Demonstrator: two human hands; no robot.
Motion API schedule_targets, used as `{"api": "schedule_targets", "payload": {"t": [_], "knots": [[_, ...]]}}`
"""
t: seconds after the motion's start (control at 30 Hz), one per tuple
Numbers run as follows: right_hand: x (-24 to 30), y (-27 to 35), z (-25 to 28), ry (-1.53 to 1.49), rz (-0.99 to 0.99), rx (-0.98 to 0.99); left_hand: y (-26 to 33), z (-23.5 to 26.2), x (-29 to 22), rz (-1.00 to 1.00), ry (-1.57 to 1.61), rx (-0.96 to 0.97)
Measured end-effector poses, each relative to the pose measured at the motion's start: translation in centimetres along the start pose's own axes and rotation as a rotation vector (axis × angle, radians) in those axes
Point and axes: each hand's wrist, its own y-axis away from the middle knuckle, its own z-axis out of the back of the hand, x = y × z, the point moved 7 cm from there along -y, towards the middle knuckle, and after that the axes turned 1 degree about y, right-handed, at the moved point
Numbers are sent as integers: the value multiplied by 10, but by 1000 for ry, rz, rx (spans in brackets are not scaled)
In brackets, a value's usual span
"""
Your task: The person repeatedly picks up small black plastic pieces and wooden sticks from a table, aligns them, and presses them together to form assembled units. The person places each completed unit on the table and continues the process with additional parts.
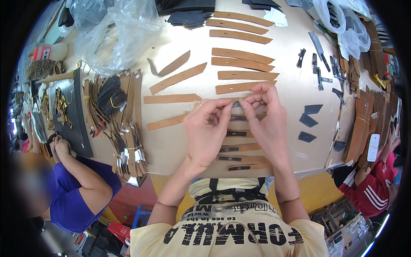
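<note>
Pinching perhaps a dark tab [236, 104], both hands [204, 129] [270, 124], among brown strips [248, 76]

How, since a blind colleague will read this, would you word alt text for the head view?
A person's left hand and right hand pinch a small dark piece over a pale table. Brown strips lie around them in rough columns, those nearest the body bearing dark pieces. Plastic bags and strip bundles crowd the edges, with other people at both sides.
</note>
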Motion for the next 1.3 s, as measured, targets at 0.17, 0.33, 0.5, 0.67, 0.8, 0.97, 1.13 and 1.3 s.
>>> {"api": "schedule_targets", "payload": {"t": [0.17, 0.33, 0.5, 0.67, 0.8, 0.97, 1.13, 1.3], "knots": [[-4, -3, -2, 79, -15, -37, -6, -2, 1, 11, -37, -39], [-3, -3, -4, 83, 15, -59, -7, -2, 1, -2, -53, -52], [-3, 0, -5, 109, 35, -85, -6, -2, -2, -22, -69, -73], [-3, 1, -6, 117, 52, -108, -4, -3, -5, -67, -112, -112], [1, 5, -8, 235, 130, -118, -1, -5, -4, -119, -133, -126], [8, 12, -12, 421, 333, -171, 9, -10, -6, -254, -302, -117], [11, 32, -18, 751, 381, -174, 20, -13, -10, -399, -644, -56], [5, 41, -14, 968, 357, -197, 23, -12, -10, -457, -868, -73]]}}
